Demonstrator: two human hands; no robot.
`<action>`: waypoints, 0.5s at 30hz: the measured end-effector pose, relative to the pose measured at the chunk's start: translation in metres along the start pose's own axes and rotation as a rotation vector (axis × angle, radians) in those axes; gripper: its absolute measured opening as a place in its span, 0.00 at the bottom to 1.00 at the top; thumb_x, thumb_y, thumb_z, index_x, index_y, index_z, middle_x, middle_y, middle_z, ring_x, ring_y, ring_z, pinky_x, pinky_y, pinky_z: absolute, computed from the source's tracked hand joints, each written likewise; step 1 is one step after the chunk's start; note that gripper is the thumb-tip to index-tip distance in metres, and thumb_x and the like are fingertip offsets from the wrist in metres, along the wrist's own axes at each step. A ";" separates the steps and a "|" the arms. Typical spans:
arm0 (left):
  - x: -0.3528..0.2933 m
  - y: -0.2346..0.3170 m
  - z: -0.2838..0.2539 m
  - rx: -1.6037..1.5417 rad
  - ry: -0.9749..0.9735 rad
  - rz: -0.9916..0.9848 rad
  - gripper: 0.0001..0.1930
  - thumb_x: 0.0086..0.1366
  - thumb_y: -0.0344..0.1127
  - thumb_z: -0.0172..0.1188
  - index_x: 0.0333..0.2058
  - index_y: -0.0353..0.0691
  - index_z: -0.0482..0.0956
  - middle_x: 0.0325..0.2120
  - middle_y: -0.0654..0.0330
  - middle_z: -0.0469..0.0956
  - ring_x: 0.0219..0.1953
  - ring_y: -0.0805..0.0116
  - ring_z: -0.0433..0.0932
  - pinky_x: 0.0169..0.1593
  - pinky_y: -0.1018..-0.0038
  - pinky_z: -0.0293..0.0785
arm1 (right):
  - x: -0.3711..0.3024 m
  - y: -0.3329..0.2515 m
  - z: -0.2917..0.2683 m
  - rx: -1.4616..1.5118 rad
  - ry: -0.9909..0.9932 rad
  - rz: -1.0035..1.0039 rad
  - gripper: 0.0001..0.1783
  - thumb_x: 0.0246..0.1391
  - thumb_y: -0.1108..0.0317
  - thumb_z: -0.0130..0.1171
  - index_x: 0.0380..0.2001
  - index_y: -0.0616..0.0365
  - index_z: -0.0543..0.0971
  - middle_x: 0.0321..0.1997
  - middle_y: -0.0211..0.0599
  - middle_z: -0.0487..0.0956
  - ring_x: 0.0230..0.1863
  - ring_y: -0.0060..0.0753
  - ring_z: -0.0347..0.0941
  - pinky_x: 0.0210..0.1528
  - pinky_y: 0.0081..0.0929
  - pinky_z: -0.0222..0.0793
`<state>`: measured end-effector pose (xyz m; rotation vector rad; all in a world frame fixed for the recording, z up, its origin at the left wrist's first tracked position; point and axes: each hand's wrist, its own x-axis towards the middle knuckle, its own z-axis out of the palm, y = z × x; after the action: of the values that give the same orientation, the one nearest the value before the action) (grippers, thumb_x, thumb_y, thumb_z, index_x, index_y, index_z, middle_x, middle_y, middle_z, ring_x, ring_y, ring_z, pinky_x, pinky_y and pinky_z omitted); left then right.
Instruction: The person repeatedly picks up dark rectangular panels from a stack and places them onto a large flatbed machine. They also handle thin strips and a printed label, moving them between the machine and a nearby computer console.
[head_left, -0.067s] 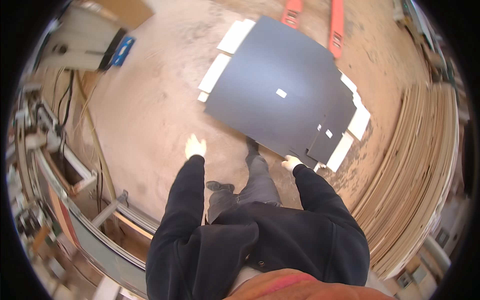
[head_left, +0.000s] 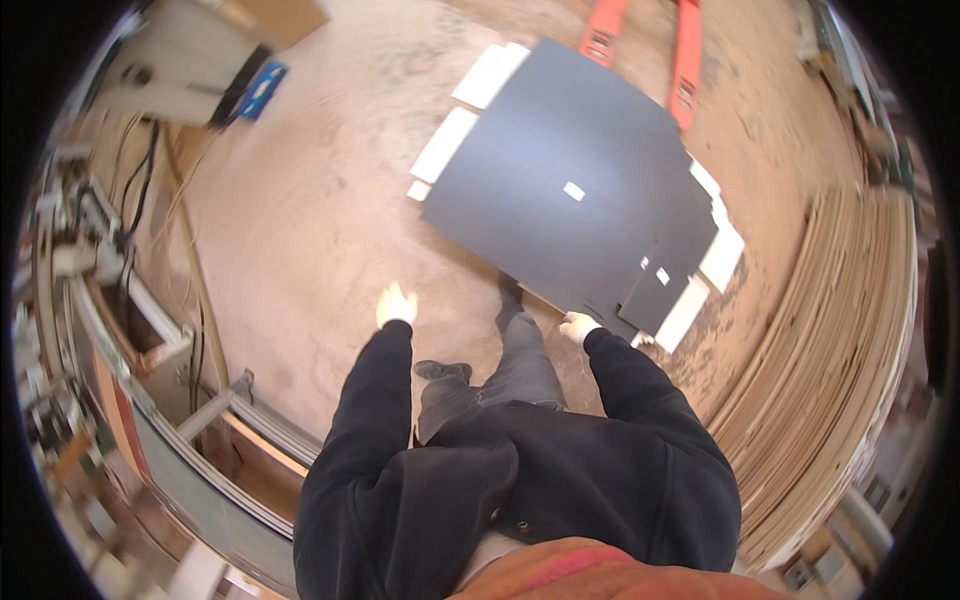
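Note:
My left hand (head_left: 397,304), pale and possibly gloved, hangs over the floor with its fingers apart, touching nothing. My right hand (head_left: 578,326) has its fingers curled in, close to the near edge of a large dark grey panel (head_left: 560,140). Whether it touches that edge or has anything in its fingers, I cannot make out. The panel lies flat on pale boards (head_left: 444,146) that jut out on its left and right sides. A smaller dark piece (head_left: 662,292) rests on its near right corner. Small white labels (head_left: 573,191) sit on the dark surfaces.
Two red forks (head_left: 686,70) extend beyond the panel's far side. Long wooden boards (head_left: 800,380) stand stacked along the right. Left of me is a machine with metal rails (head_left: 255,445) and hanging cables (head_left: 150,170). A grey cabinet-like unit (head_left: 180,75) stands at the far left.
The whole view has turned slightly, so the panel, forks and floor things sit a little farther right and lower. My left hand has shifted slightly right; my right hand stays near the panel edge.

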<state>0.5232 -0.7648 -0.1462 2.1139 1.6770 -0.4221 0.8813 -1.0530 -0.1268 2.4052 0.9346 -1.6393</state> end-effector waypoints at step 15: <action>-0.572 -0.455 0.139 -0.854 0.089 -1.345 0.20 0.64 0.44 0.56 0.43 0.36 0.88 0.45 0.41 0.84 0.51 0.43 0.82 0.56 0.55 0.76 | 0.024 -0.409 0.261 -1.356 -0.500 -0.824 0.16 0.61 0.64 0.55 0.47 0.58 0.82 0.40 0.39 0.86 0.40 0.38 0.83 0.39 0.38 0.79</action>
<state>-0.0492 -1.2304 -0.0543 0.2489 2.4823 0.0844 0.4583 -0.8140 -0.1510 0.6993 2.0663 -0.9398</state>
